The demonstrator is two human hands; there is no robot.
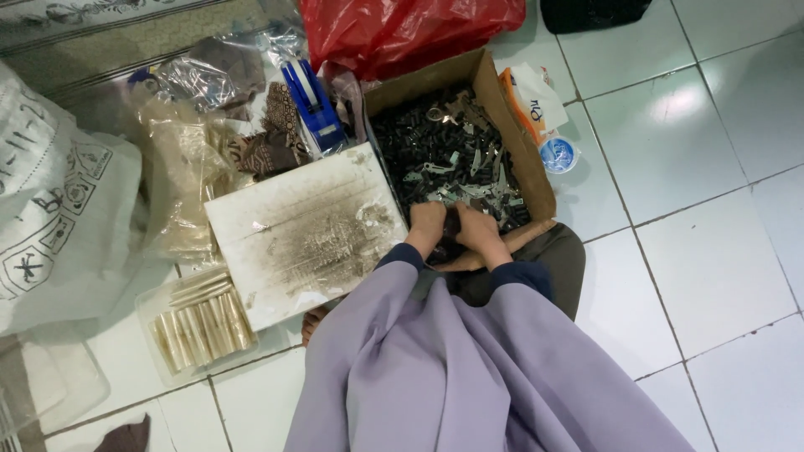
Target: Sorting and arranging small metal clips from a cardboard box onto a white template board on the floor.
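- Floor: white tiles, person seated on it.
- White sack: far left.
- Cardboard box: holds small dark and silvery metal parts.
- Stained white board: left of the box, touching it.
- Clear tray: rolled beige packets.
- Blue tape dispenser: behind the board.
- Left hand, right hand: close together at the box's near edge, curled around a dark part.

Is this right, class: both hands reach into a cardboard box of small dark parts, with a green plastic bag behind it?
Not quite. In the head view the plastic bag behind the cardboard box is red, not green. Both hands, left hand and right hand, do reach in.
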